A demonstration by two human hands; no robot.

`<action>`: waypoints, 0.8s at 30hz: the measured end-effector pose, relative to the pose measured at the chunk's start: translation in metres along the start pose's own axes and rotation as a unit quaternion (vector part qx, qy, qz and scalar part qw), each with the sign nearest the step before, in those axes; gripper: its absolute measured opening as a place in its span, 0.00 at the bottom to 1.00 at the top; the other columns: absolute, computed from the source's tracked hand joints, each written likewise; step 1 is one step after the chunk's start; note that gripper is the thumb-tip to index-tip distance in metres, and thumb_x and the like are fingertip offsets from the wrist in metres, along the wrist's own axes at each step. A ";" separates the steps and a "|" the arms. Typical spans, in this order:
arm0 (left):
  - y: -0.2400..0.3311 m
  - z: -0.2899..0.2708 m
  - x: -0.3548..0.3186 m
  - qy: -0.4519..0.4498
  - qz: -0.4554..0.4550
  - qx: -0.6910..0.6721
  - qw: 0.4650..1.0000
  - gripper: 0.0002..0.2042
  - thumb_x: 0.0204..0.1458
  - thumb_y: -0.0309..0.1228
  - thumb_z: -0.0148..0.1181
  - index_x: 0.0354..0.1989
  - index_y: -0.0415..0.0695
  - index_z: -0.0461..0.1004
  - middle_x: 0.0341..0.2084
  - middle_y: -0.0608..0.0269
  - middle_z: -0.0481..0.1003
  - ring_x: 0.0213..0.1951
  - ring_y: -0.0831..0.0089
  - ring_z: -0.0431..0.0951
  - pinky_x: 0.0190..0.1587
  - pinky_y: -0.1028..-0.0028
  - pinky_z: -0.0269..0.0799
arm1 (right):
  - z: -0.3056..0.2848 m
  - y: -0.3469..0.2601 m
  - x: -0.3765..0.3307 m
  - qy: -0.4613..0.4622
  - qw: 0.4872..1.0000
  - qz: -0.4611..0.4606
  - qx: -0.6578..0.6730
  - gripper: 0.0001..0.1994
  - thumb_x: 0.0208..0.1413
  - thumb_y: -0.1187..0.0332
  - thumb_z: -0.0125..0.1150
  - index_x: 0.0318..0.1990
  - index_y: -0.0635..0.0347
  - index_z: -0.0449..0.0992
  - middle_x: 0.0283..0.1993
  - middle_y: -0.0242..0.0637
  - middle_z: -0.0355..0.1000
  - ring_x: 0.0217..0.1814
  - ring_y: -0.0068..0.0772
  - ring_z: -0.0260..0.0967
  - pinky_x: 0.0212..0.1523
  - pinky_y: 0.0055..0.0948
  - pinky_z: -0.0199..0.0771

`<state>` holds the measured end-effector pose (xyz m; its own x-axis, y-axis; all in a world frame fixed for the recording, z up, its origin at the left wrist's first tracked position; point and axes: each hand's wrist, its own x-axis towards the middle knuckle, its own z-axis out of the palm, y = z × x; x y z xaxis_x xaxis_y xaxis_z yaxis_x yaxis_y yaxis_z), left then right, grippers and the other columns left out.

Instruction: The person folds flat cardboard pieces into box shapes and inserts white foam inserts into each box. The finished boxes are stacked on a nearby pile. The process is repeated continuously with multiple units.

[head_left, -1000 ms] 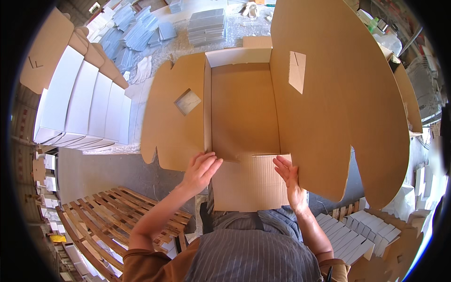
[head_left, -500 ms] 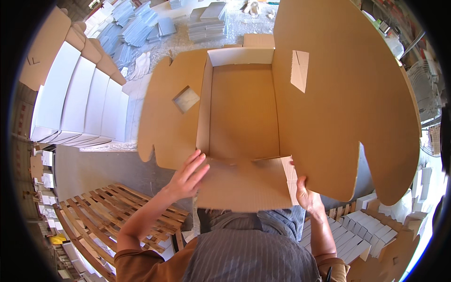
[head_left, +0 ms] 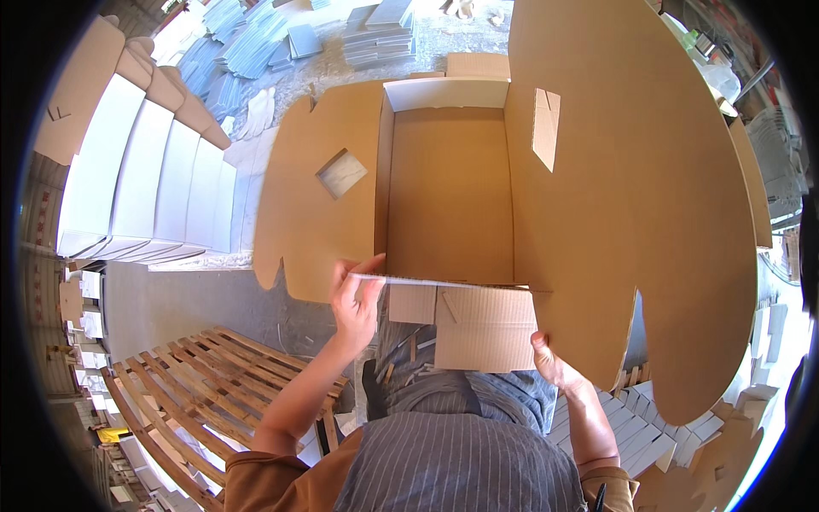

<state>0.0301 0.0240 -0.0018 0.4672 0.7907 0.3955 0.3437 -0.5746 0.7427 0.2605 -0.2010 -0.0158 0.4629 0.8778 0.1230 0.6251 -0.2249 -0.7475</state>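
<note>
A large brown cardboard box blank [head_left: 448, 200] is held in front of me, partly folded, with wide side panels spread to the left and right. My left hand [head_left: 354, 299] grips the left end of the near flap's edge. My right hand [head_left: 553, 365] holds the lower right corner of that near flap [head_left: 486, 328], which is folded up toward me. The left panel has a square cut-out [head_left: 343, 173], and the right panel has a small tab [head_left: 546, 128].
Stacks of white folded boxes [head_left: 145, 179] line the left side. A wooden pallet [head_left: 205, 384] lies at lower left. Flat white and grey sheets [head_left: 375, 26] lie on the floor beyond the box, and more white blanks [head_left: 648, 431] sit at lower right.
The near flap has been lifted from lying flat to standing up toward me. My left hand moved to its top edge, and my right hand dropped to its lower corner.
</note>
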 end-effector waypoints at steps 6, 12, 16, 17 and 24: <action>0.003 0.021 0.032 0.017 -0.161 -0.075 0.984 0.28 0.49 0.19 0.58 0.61 0.41 0.58 0.36 0.60 0.71 0.39 0.74 0.72 0.41 0.78 0.69 | -0.002 -0.005 0.010 0.059 0.998 -0.008 0.004 0.23 0.57 0.50 0.55 0.21 0.61 0.71 0.14 0.36 0.62 0.16 0.34 0.58 0.19 0.33 0.60; 0.023 0.025 0.052 -0.251 0.238 0.182 0.920 0.25 0.40 0.15 0.53 0.52 0.42 0.71 0.55 0.42 0.64 0.60 0.51 0.62 0.64 0.59 0.53 | -0.007 -0.030 0.009 0.007 0.999 0.035 0.006 0.21 0.61 0.52 0.45 0.45 0.65 0.70 0.40 0.43 0.67 0.45 0.41 0.62 0.46 0.36 0.61; 0.053 0.017 0.069 -0.336 0.201 0.167 0.905 0.25 0.43 0.30 0.63 0.52 0.37 0.68 0.57 0.45 0.63 0.61 0.57 0.61 0.62 0.59 0.56 | -0.004 -0.045 0.015 0.009 0.997 0.075 0.025 0.23 0.64 0.54 0.39 0.51 0.65 0.68 0.50 0.45 0.69 0.56 0.44 0.64 0.57 0.39 0.61; 0.055 0.017 0.071 -0.340 0.219 0.177 0.897 0.27 0.43 0.36 0.65 0.51 0.34 0.67 0.53 0.47 0.67 0.57 0.58 0.65 0.57 0.61 0.64 | -0.006 -0.047 0.016 0.021 0.998 0.056 0.004 0.21 0.64 0.56 0.40 0.51 0.65 0.68 0.49 0.45 0.69 0.55 0.44 0.64 0.56 0.39 0.61; 0.043 0.046 0.072 -0.500 0.124 0.207 0.832 0.22 0.46 0.34 0.62 0.49 0.36 0.68 0.43 0.50 0.70 0.51 0.57 0.69 0.46 0.64 0.72 | -0.015 -0.045 0.025 0.037 0.999 0.016 -0.023 0.16 0.63 0.63 0.43 0.52 0.66 0.67 0.48 0.45 0.69 0.53 0.41 0.66 0.54 0.38 0.64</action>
<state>0.1163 0.0467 0.0341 0.9385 0.1853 -0.2912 0.2898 -0.8814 0.3731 0.2535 -0.1753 0.0311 0.5277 0.8362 0.1491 0.6371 -0.2736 -0.7206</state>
